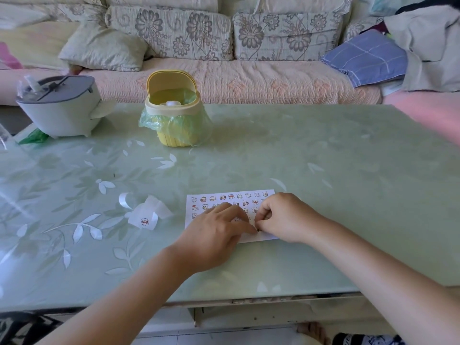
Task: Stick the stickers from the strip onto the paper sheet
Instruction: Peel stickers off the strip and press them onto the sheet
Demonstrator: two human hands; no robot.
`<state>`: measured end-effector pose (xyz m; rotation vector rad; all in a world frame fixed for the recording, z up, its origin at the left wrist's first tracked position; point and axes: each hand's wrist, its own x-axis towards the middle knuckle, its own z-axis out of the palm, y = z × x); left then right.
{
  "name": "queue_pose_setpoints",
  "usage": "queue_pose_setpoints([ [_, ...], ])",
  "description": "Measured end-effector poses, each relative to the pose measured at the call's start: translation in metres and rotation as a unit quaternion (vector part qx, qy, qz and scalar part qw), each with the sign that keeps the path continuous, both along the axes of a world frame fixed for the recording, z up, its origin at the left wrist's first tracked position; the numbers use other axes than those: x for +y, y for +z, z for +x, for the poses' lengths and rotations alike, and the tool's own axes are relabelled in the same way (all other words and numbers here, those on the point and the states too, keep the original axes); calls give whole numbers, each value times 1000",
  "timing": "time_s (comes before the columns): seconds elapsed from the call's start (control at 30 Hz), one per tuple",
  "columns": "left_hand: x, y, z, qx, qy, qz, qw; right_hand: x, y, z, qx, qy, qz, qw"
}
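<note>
A white paper sheet (199, 199) lies flat on the green table and carries several small cartoon stickers in rows. My left hand (219, 229) rests on the sheet with fingers spread, its fingertips touching the paper beside my right hand. My right hand (281, 215) sits over the sheet's right part with curled fingers, pinching a small sticker against the paper near its lower edge. The curled sticker strip (146, 215) lies to the left of the sheet, with one bear sticker left on it.
A yellow mini bin (175, 113) lined with a green bag stands at the table's middle back. A grey lidded container (59, 105) is at the back left. A sofa (224, 78) with cushions runs behind the glass table (348, 183).
</note>
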<state>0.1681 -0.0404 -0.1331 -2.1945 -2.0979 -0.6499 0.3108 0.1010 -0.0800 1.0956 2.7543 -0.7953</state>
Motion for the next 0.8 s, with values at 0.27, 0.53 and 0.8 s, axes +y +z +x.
queue_pose_setpoints([
  [0.27, 3, 6, 4, 31, 6, -24, 999, -5, 9, -5, -47, 4, 136, 990],
  [0.53, 3, 8, 16, 18, 33, 8, 999, -3, -1, 14, 6, -12, 108, 994],
  [0.8, 1, 2, 28, 73, 58, 5, 996, -12, -27, 42, 73, 85, 237, 965],
])
